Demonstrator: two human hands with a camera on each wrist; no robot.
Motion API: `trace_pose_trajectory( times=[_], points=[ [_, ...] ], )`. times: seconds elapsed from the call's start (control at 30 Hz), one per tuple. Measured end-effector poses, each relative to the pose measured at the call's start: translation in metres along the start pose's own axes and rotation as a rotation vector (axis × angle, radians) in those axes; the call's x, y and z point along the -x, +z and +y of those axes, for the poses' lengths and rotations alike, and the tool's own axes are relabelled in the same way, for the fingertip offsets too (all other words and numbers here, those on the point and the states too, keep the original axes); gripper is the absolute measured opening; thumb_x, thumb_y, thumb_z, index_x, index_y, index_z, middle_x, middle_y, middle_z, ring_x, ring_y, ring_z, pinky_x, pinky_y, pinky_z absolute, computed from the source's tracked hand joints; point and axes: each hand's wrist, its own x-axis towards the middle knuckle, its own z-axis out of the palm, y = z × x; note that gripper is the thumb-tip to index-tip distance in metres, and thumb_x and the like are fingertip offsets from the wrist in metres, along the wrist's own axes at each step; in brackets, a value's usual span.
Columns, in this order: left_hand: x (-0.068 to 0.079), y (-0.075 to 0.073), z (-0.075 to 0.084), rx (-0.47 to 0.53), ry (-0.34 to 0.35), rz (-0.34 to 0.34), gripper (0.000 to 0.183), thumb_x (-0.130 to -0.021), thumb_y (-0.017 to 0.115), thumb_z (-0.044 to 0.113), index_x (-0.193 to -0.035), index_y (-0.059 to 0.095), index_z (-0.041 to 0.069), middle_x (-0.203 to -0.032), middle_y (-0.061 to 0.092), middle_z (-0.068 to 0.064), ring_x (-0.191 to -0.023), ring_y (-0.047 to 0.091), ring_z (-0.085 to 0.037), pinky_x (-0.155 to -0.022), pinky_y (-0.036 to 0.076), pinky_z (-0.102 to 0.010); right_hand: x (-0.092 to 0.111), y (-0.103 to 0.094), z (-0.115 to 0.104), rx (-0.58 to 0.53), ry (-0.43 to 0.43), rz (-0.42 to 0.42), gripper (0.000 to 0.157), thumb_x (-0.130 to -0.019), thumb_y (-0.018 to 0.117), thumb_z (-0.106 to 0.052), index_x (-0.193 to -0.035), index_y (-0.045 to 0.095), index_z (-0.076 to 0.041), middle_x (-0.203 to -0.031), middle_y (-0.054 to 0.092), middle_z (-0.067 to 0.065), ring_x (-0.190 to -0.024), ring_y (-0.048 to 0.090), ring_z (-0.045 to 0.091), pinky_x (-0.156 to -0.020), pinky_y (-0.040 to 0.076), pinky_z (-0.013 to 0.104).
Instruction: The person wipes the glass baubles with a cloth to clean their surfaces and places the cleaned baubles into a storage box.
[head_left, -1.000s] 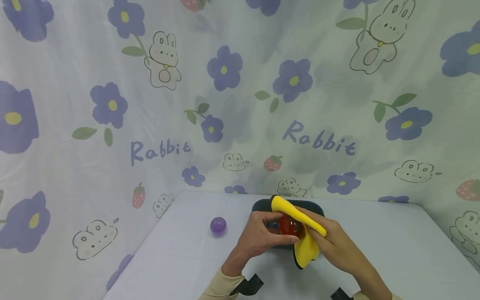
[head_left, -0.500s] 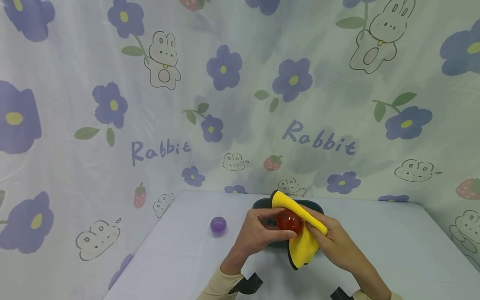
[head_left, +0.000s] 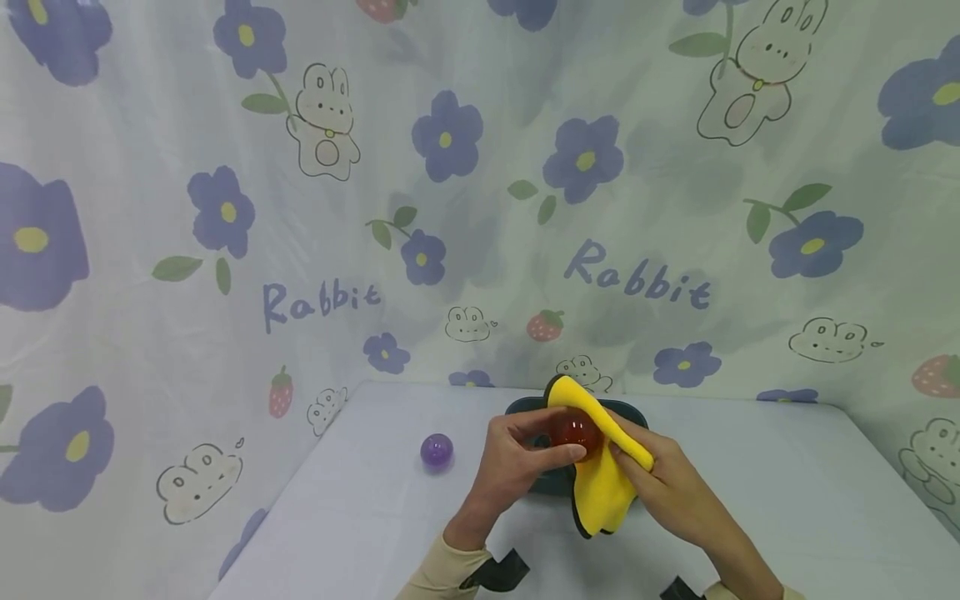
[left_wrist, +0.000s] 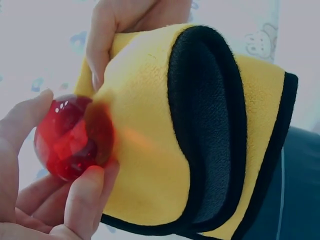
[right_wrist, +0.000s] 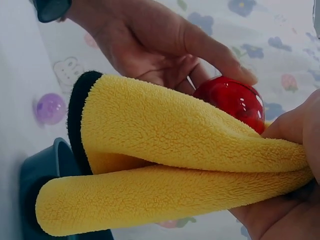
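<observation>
A clear red ball [left_wrist: 67,140] is held between the thumb and fingers of my left hand [head_left: 510,458]. My right hand [head_left: 671,483] grips a folded yellow cloth [right_wrist: 165,125] with black edging and a dark grey reverse side. The cloth lies against the ball's right side, and its lower corner hangs down in the head view. Both hands are above a dark teal container [head_left: 551,483], which the cloth and hands partly cover.
A purple ball [head_left: 437,451] rests on the white table [head_left: 360,517], left of the container. Behind the table hangs a pale curtain [head_left: 495,225] printed with flowers and rabbits. Dark straps [head_left: 498,571] sit on the wrists.
The red ball has risen slightly and shifted a little left with my left hand. The cloth's upper edge has lifted, and its hanging corner has swung left. The purple ball stays put.
</observation>
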Motion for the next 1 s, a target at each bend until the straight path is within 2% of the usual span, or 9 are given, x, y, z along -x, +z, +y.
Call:
trace_pose_trajectory(
  times=[0.13,0.43,0.6,0.73,0.8,1.0],
  points=[
    [0.0,0.001,0.001,0.009,-0.052,0.055,0.035,-0.089,0.083,0.023,-0.124,0.077,0.019,-0.116,0.079,-0.009,-0.103,0.074,-0.017,-0.095,0.061,-0.033,0.0,0.001,-0.002,0.012,0.033,0.005,0.049,-0.107,0.055,-0.017,-0.152,0.047,0.002,-0.136,0.067,0.021,-0.09,0.07,0.01,-0.087,0.064,0.033],
    [-0.001,0.003,-0.002,-0.012,-0.064,0.098,0.035,-0.089,0.083,0.024,-0.123,0.076,0.023,-0.117,0.078,-0.002,-0.105,0.073,-0.018,-0.097,0.061,-0.036,0.0,-0.001,-0.006,0.039,0.053,0.006,0.05,-0.107,0.056,-0.015,-0.153,0.045,0.001,-0.131,0.07,0.019,-0.087,0.069,0.01,-0.085,0.065,0.032],
    [0.0,0.001,-0.004,-0.042,-0.103,0.119,0.043,-0.088,0.084,0.031,-0.128,0.072,0.023,-0.117,0.079,-0.003,-0.104,0.073,-0.016,-0.092,0.062,-0.03,0.002,0.0,-0.008,0.053,0.042,0.007,0.051,-0.106,0.057,-0.014,-0.153,0.045,0.002,-0.13,0.071,0.019,-0.09,0.07,0.009,-0.086,0.065,0.036],
    [0.0,-0.002,-0.005,-0.037,-0.156,0.109,0.052,-0.085,0.086,0.035,-0.133,0.069,0.021,-0.123,0.077,-0.005,-0.109,0.073,-0.016,-0.089,0.063,-0.03,0.003,0.001,-0.009,0.078,0.024,0.013,0.05,-0.106,0.058,-0.012,-0.152,0.046,0.005,-0.129,0.071,0.02,-0.093,0.072,0.012,-0.085,0.065,0.039],
    [0.0,-0.003,-0.005,-0.045,-0.169,0.093,0.054,-0.084,0.087,0.037,-0.133,0.07,0.021,-0.127,0.075,-0.004,-0.114,0.072,-0.017,-0.093,0.063,-0.031,0.004,0.001,-0.01,0.098,0.011,0.018,0.049,-0.106,0.058,-0.011,-0.151,0.047,0.005,-0.13,0.071,0.02,-0.095,0.073,0.014,-0.085,0.065,0.04],
    [-0.001,-0.003,-0.004,-0.082,-0.192,0.05,0.045,-0.083,0.087,0.038,-0.124,0.075,0.024,-0.122,0.077,0.001,-0.112,0.072,-0.014,-0.095,0.062,-0.029,0.005,0.003,-0.012,0.136,-0.027,0.042,0.047,-0.104,0.059,-0.008,-0.15,0.051,0.0,-0.132,0.071,0.017,-0.095,0.073,0.013,-0.085,0.065,0.038]
  ],
)
